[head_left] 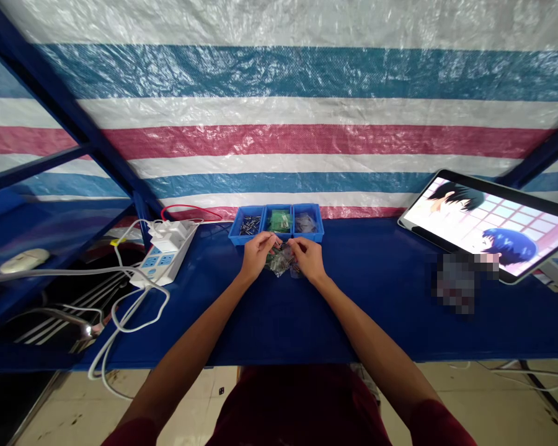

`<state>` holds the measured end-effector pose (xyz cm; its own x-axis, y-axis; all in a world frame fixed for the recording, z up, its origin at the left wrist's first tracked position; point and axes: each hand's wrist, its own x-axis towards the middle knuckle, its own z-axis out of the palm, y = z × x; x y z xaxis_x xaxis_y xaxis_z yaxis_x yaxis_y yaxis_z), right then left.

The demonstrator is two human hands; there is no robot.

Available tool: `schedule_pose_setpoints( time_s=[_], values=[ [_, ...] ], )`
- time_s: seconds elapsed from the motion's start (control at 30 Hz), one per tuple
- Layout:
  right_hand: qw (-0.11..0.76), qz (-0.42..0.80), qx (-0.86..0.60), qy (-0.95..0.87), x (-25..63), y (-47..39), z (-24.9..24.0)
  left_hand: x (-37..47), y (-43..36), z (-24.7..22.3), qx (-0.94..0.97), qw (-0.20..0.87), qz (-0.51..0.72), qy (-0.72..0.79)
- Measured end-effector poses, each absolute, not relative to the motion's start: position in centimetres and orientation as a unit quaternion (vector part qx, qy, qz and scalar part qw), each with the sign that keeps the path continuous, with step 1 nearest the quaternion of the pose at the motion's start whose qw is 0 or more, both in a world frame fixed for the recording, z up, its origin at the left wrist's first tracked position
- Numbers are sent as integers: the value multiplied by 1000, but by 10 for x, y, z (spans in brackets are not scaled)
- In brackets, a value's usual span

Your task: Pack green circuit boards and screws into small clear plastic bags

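My left hand [259, 252] and my right hand [309, 256] are close together over the table, fingertips pinched and almost meeting. What they pinch is too small to make out. Right under the fingers lie small clear plastic bags [279, 264] with little parts inside, partly hidden by my hands. Just beyond stand three joined blue bins. Small dark and silvery metal pieces [250, 225] fill the left bin [233, 230]. Green packets [279, 220] are in the middle one, and clear plastic bags [305, 223] lie in the right bin [320, 228].
A white power strip [166, 267] with plugged-in adapters and loose white cables [116, 313] occupies the left of the blue table [279, 328]. At right, a tablet [483, 223] leans back, showing a cartoon, near a blurred patch. Striped plastic sheeting [307, 139] hangs behind.
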<state>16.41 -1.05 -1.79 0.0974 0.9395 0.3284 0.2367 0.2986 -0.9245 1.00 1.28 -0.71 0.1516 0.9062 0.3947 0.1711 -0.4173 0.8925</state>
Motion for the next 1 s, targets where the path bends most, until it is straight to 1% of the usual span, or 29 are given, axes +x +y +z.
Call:
schedule_pose_setpoints(
  time_s=[0.13,0.2,0.53,0.7,0.87,1.0],
  values=[
    [571,294,-510,-572,168,-10,-17,7,14,-9,735,250,468,423],
    [574,286,-511,-572,169,-8,-18,7,13,-9,747,219,464,423],
    [527,282,-468,-651,165,-9,-18,9,7,-7,722,247,485,427],
    [537,268,-477,-642,166,-8,-18,10,7,-7,713,263,490,427],
    [548,263,-497,-619,167,-8,-19,9,9,-8,731,213,471,446],
    [540,262,-514,-614,167,-8,-19,10,7,-8,750,162,482,424]
  ],
)
